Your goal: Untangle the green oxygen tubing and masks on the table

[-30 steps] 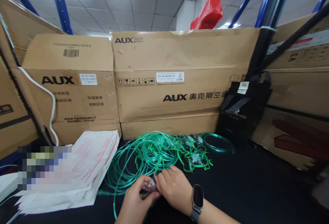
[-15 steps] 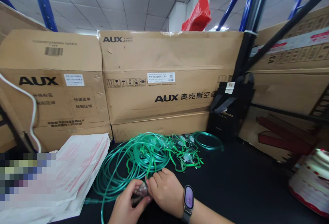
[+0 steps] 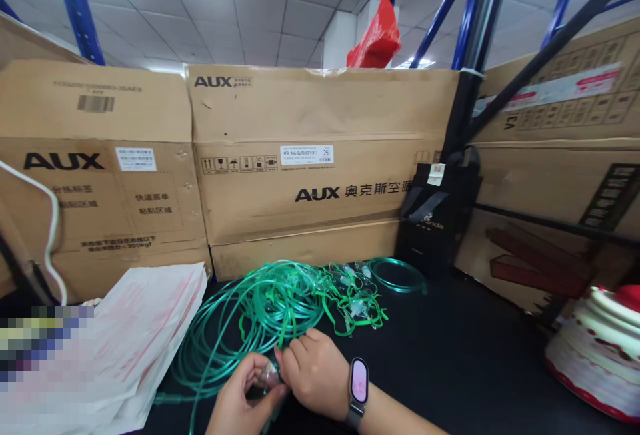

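Observation:
My left hand (image 3: 245, 392) is curled round a small clear plastic oxygen mask (image 3: 271, 376), with thumb and fingers on its sides. My right hand (image 3: 315, 372), wearing a watch (image 3: 359, 382), is closed against the mask's edge. A green elastic strap (image 3: 281, 336) comes out by its pinched fingertips, though the exact grip is partly hidden. Just beyond my hands lies a tangled heap of green clear tubing (image 3: 280, 288). Several clear masks with green straps (image 3: 356, 305) lie to the heap's right, on the black table (image 3: 430, 362).
A loose coil of tubing (image 3: 397, 275) lies at the back, before a black bag (image 3: 437, 222). White printed bags (image 3: 145, 328) are stacked on the left. Large cardboard boxes (image 3: 320, 108) wall off the back. A cake-patterned jar (image 3: 595, 355) stands at right.
The view has shifted slightly, so the hands and scene sit a little further left. Both hands keep their hold at the mask, with only slight finger movement.

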Demonstrator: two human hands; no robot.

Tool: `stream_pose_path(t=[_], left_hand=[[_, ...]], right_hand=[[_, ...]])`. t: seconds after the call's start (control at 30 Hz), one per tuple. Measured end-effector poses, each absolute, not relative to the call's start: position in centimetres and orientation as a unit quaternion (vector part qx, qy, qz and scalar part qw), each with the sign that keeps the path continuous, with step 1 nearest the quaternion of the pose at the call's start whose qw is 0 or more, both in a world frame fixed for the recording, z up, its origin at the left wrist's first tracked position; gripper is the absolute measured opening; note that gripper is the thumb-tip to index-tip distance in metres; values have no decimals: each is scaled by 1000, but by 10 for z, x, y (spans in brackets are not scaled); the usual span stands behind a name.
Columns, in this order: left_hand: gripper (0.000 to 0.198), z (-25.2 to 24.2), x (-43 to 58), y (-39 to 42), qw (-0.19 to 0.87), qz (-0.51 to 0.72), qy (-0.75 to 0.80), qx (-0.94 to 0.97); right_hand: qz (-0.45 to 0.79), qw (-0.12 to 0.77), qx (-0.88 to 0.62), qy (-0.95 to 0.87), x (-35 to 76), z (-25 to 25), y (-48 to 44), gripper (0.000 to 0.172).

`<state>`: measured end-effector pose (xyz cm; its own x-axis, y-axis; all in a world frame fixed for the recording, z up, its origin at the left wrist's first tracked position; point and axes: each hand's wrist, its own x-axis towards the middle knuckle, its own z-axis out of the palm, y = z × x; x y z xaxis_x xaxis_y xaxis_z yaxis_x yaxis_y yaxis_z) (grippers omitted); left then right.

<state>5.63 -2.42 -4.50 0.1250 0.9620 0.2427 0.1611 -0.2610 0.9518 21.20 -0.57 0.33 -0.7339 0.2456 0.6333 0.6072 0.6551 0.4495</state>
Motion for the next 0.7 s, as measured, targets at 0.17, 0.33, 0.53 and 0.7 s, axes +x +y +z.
stream_pose_path(t=[0.17,0.33,0.53,0.7], left_hand=[[16,-46,62,-28,385,535,450,603],[15,-43,64,-29,383,522,447,617],[21,-50,64,-30,367,539,455,607],[24,-53,64,-31,372,544,451,601]], right_hand=[[-328,269,-247,-871,213,5,-6,26],[-324,272,-246,-872,213,3,-5,25],[-335,263,-248,-870,213,6,-9,26],[-332,228,-259,-878,211,7,-18,21]])
